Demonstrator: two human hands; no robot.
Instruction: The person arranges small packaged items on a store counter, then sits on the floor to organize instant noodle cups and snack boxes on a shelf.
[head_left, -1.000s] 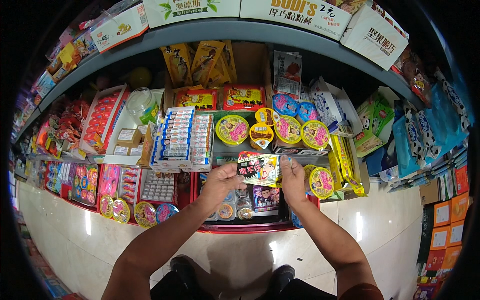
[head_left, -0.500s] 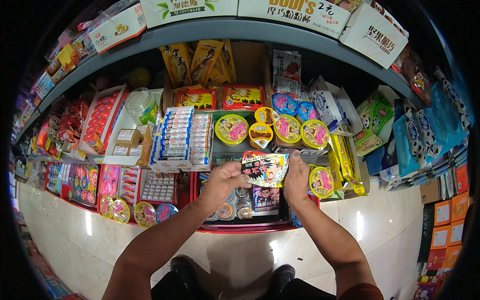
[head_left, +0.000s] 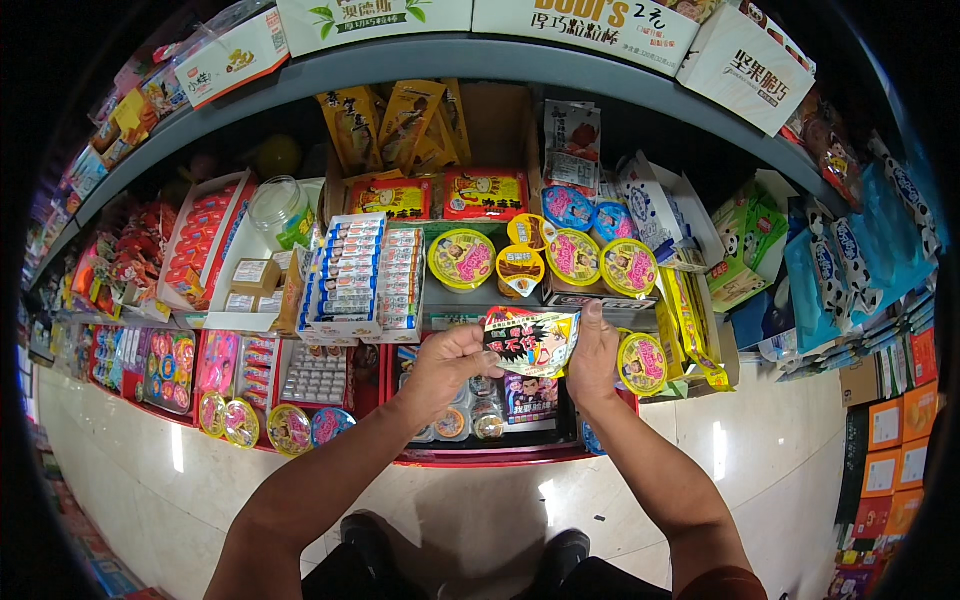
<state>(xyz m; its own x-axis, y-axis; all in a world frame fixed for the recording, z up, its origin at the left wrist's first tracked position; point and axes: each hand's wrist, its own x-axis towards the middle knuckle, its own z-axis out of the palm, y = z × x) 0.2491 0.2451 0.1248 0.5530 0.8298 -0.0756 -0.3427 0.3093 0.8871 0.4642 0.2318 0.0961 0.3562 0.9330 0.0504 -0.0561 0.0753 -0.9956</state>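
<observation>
A small printed snack packet (head_left: 530, 343), with a cartoon figure on black, red and yellow, is held level between both hands. My left hand (head_left: 450, 362) pinches its left edge between thumb and fingers. At the other edge, my right hand (head_left: 594, 352) grips it with the thumb up. Below the packet, in a dark tray, lie a purple cartoon packet (head_left: 531, 397) and round clear-wrapped cups (head_left: 453, 421). Just right of my right hand stands a yellow-and-pink round tub (head_left: 642, 363).
Behind the packet sit more yellow-lidded tubs (head_left: 462, 259) and brown-topped cups (head_left: 520, 270). A box of wrapped candy rolls (head_left: 343, 272) stands to the left, long yellow packs (head_left: 690, 320) to the right. The grey upper shelf edge (head_left: 440, 60) arches over the far side.
The packet has tilted slightly, so its printed front faces me more squarely. Both hands keep hold of it in nearly the same place.
</observation>
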